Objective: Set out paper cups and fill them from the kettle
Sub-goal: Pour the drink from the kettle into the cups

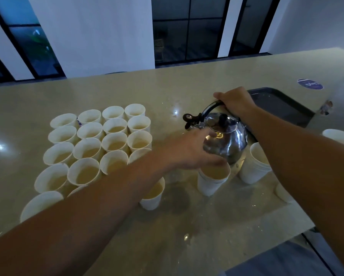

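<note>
Right hand point(236, 100) curled round the black handle of the steel kettle point(224, 136), at 1 o'clock on the desk point(127, 92). Left hand point(189, 150), fingers point(208, 133) loosely spread, over a filled paper cup point(212, 182). Grid of filled cups point(99, 144) at 10 o'clock.

- Two bare forearms reach in from the lower edge of the view, one from the lower left, one from the right.
- No sleeve shows on either arm; both are uncovered up to the frame edge.
- Left hand point(189, 151): no ring, no glove, no band at the wrist.
- Right hand point(235, 100): likewise without ring, glove, watch or strap.
- Fingernails look short; finer detail is lost in the dim light.
- No marks or tattoos can be made out on the arms.
</note>
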Motion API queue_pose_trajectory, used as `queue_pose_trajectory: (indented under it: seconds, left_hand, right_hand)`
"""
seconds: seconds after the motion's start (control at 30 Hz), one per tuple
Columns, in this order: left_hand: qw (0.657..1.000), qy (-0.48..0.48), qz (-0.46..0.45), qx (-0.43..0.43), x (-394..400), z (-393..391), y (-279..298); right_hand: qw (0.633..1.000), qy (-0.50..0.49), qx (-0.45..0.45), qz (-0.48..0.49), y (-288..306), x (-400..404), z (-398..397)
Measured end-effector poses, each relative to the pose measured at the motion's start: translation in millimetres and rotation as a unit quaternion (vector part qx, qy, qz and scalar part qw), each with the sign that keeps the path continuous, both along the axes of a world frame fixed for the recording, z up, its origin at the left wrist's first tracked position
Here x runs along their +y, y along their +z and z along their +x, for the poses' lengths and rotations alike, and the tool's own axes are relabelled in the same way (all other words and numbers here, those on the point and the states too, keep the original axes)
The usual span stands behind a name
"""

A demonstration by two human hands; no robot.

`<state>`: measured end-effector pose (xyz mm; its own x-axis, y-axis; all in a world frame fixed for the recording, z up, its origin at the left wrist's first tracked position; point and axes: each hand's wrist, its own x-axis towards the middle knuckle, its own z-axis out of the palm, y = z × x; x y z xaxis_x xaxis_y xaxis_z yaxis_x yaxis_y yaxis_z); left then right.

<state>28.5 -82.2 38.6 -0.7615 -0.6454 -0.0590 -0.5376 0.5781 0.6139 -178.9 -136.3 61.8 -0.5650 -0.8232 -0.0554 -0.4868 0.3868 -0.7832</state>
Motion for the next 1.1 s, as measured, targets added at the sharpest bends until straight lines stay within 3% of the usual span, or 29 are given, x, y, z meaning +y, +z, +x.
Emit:
queue_pose_trajectory:
  seconds: [0.1,0.2,0.3,0.4,0.5,0.57,0.63,0.7,0.87,1.1]
  left_hand:
    - [0.996,-0.011,-0.042,-0.072,17.4,-1.4,-27.5]
    - [0.998,-0.004,-0.031,-0.062,24.4,-4.1,-46.4]
    - [0.998,0.051,0.016,-0.016,24.0,-2.2,-48.1]
    - [0.987,0.097,0.077,0.103,18.6,8.1,-31.6]
    - [0.947,0.146,0.162,0.235,10.7,33.0,-1.6]
    - [0.901,0.180,0.233,0.319,9.6,52.7,10.8]
    - [0.857,0.207,0.284,0.375,14.4,66.3,16.1]
    - [0.836,0.230,0.294,0.403,22.1,78.9,13.1]
    - [0.852,0.257,0.268,0.370,32.9,102.7,12.3]
    - [0.871,0.262,0.251,0.332,32.7,127.3,12.7]
  right_hand:
    - [0.998,0.025,0.063,-0.016,-0.5,1.5,3.4]
    - [0.981,0.006,0.176,-0.082,4.3,10.6,19.1]
    - [0.972,0.035,0.153,-0.177,16.6,27.0,37.9]
    - [0.972,0.126,0.065,-0.188,34.3,58.2,56.7]
    - [0.959,0.209,0.035,-0.188,39.1,94.9,76.7]
    - [0.948,0.244,0.010,-0.203,31.7,109.0,92.6]
    - [0.937,0.249,-0.029,-0.242,20.6,116.3,106.0]
    - [0.933,0.229,-0.053,-0.271,8.5,118.2,117.3]
    - [0.931,0.234,-0.107,-0.259,-5.0,124.7,134.9]
    - [0.928,0.309,-0.077,-0.192,5.1,122.9,147.1]
